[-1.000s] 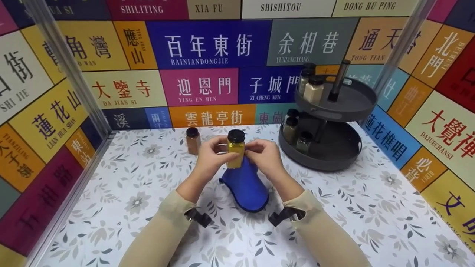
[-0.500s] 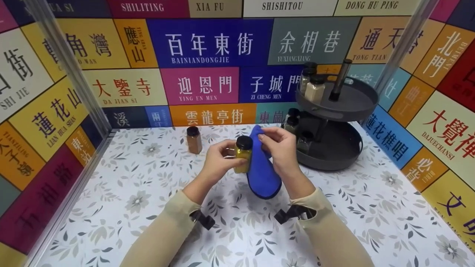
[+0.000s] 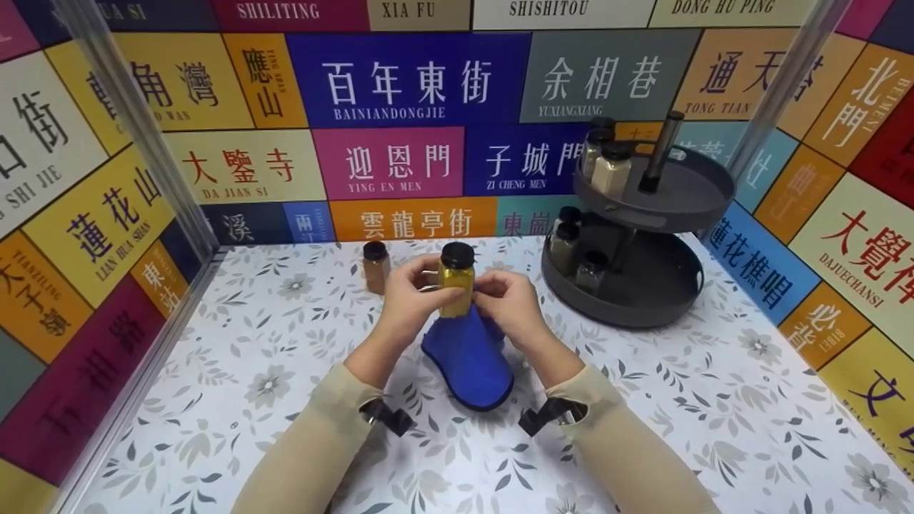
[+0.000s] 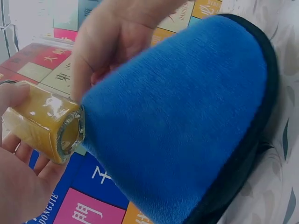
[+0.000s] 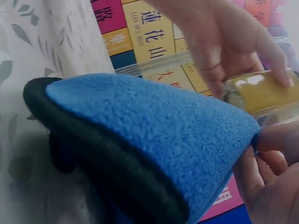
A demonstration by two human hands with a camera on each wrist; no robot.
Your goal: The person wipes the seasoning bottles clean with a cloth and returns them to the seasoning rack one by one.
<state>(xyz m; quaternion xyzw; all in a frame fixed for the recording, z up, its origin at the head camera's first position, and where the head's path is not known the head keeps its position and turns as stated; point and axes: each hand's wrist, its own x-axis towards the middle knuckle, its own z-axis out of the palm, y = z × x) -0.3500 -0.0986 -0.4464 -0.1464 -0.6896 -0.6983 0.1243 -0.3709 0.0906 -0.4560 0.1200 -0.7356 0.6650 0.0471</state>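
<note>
Above the patterned table point(image 3: 214, 343), the left hand point(image 3: 409, 294) clamps the yellow jar point(image 3: 457, 277) between thumb and fingers beside the soft-looking blue cloth point(image 3: 468, 368), whose narrow end the right hand point(image 3: 513, 300) pinches, the jar likely rigid, slick and breakable, best held by its flat sides

High forward-down head view; close wrist views, blue cloth point(image 4: 177, 116) in both

Booth-like enclosure point(image 3: 389, 160); sign-printed walls point(image 3: 407, 78), floral tabletop point(image 3: 228, 357)
</note>
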